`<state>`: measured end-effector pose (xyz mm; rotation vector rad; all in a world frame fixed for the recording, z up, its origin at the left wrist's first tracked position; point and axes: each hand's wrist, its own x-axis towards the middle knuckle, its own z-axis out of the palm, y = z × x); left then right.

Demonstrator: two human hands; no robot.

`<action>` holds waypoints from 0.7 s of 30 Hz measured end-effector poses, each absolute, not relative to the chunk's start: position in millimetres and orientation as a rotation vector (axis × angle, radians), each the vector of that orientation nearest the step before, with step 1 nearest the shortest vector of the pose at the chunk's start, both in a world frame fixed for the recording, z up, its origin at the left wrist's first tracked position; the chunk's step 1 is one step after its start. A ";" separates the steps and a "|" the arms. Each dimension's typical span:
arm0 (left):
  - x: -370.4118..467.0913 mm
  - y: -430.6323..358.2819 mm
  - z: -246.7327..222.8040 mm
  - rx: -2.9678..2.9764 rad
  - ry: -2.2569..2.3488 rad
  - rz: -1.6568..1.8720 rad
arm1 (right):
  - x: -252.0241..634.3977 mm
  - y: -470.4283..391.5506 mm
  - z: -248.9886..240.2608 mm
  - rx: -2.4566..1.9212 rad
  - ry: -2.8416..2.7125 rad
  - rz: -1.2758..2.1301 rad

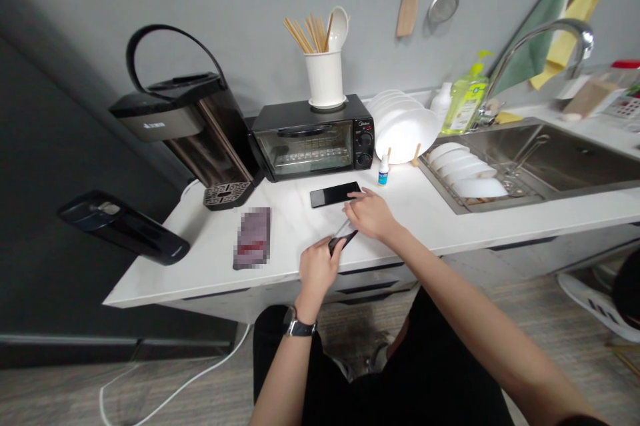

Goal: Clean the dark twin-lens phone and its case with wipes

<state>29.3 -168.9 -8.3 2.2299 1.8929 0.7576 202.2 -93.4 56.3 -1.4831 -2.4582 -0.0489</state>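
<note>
Left hand: pinching a dark flat item
Right hand: at its far end, grip unclear
Phone: just beyond the grip

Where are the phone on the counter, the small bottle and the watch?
Phone (pixel 329 195), head view: its dark screen.
Small bottle (pixel 383 177), head view: its blue label.
Watch (pixel 303 329), head view: its black strap.

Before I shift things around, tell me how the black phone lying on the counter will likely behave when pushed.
The black phone should probably slide rather than roll, lying flat on the smooth-looking counter. It is likely stiff, given its straight edges. Its glossy face may be slippery.
</note>
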 end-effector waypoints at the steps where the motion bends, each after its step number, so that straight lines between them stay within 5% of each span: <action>1: 27.8 -168.5 -10.2 2.232 1.870 0.752 | 194.2 -102.3 54.1 -1.360 -2.481 -0.045; 10: 20.3 -166.7 -18.9 2.169 1.788 0.758 | 171.0 -133.5 53.8 -1.040 -2.528 -0.026; 21: 33.9 -169.8 -1.0 2.259 1.921 0.709 | 234.3 -67.5 61.2 -1.704 -2.314 0.055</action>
